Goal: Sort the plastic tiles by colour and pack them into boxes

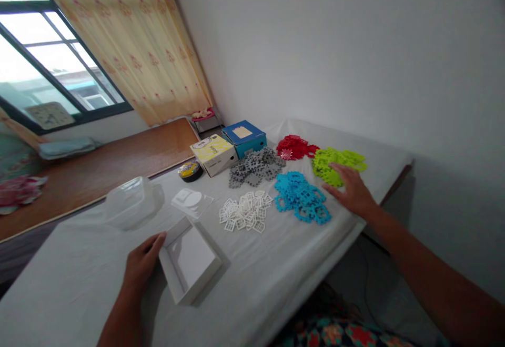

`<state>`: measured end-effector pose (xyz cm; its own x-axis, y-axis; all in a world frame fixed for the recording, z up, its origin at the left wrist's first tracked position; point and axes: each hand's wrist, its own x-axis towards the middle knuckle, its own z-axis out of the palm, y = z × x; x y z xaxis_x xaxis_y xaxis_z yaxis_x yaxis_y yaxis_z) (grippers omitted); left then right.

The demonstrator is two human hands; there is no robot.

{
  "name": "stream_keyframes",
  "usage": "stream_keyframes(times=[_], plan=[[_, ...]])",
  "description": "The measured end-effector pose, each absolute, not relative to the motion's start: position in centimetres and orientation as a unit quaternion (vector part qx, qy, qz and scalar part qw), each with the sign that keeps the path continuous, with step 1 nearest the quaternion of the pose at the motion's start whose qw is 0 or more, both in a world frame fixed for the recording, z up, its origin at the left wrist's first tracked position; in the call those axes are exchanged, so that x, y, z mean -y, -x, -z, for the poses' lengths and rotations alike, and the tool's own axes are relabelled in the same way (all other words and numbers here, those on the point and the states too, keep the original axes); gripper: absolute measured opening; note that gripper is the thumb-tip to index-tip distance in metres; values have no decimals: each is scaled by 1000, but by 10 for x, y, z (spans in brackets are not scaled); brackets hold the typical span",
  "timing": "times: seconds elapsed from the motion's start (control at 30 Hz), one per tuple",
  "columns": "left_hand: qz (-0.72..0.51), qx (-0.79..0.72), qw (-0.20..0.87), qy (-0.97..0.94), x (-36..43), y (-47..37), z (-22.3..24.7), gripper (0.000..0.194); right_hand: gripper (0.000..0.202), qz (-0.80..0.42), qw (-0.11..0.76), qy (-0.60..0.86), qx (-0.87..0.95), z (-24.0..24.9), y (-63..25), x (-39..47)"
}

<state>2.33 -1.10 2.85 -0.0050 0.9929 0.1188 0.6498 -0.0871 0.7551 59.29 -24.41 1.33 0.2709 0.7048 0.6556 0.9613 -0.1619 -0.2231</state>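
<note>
My left hand (144,263) grips the left edge of an open white box (193,260), thumb on its rim; only white inner surfaces show in the box. My right hand (351,191) is held with thumb and fingers apart at the near edge of a lime green pile of plastic pieces (335,162), with nothing seen between them. Left of that hand lies a pile of blue pieces (302,197). White square frames (246,210), grey pieces (258,165) and red pieces (295,147) form separate piles.
Behind the piles stand a yellow and white box (213,153) and a blue box (244,137). A black and yellow round item (190,170), a clear plastic container (132,199) and a clear bag with white discs (192,199) lie on the cloth-covered table (252,273).
</note>
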Motion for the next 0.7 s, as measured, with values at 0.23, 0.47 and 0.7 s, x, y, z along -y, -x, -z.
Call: stream_keyframes(times=[0.23, 0.47, 0.7], plan=[[-337, -617, 258, -663, 14, -27, -30, 52, 92, 130, 148, 760, 619, -8, -499, 226], [-335, -593, 251, -688, 19, -30, -35, 51, 70, 115, 169, 773, 600, -10, -499, 215], [-340, -582, 263, -691, 23, -34, -38, 53, 59, 163, 218, 753, 599, -2, -506, 214]])
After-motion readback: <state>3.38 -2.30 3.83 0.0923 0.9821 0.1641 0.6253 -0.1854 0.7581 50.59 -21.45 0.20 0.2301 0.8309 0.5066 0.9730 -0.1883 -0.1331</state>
